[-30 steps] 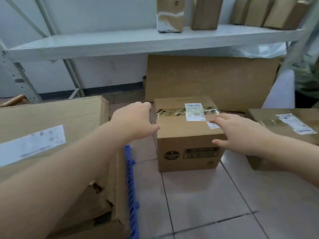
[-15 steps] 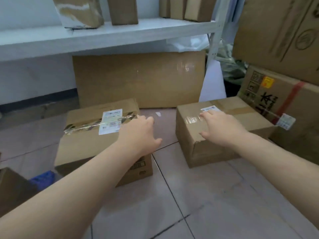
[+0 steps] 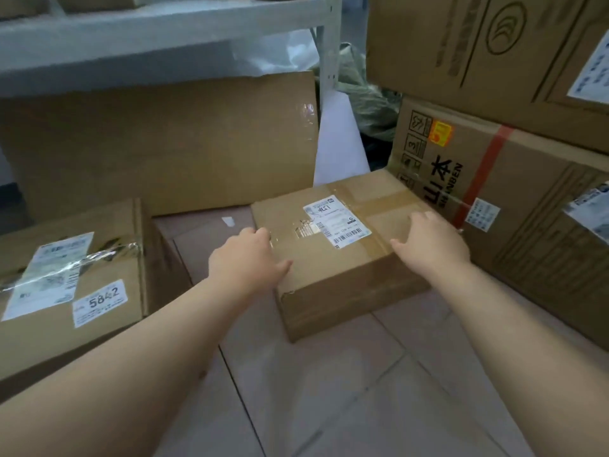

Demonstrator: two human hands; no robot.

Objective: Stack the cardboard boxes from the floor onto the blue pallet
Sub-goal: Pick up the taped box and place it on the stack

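Note:
A flat cardboard box [image 3: 333, 278] with a white shipping label and brown tape lies on the tiled floor in the middle. My left hand [image 3: 245, 260] rests on its left top edge, fingers spread over the corner and thumb on the top face. My right hand [image 3: 433, 247] lies flat on the top near the right edge, fingers apart. The box sits on the floor, not lifted. A second, taller cardboard box [image 3: 115, 262] with labels and the number 5842 stands at the left. The blue pallet is out of view.
A large cardboard sheet [image 3: 164, 143] leans against the wall under a grey shelf [image 3: 164, 24]. Big printed cartons [image 3: 534, 225] are stacked at the right, touching the flat box's far corner. A white sheet [image 3: 339, 143] stands by the shelf post. Bare tiles [image 3: 329, 390] lie in front.
My view swung right, away from the pallet and the taller box. Both hands moved from that box over to the flat box and now touch it.

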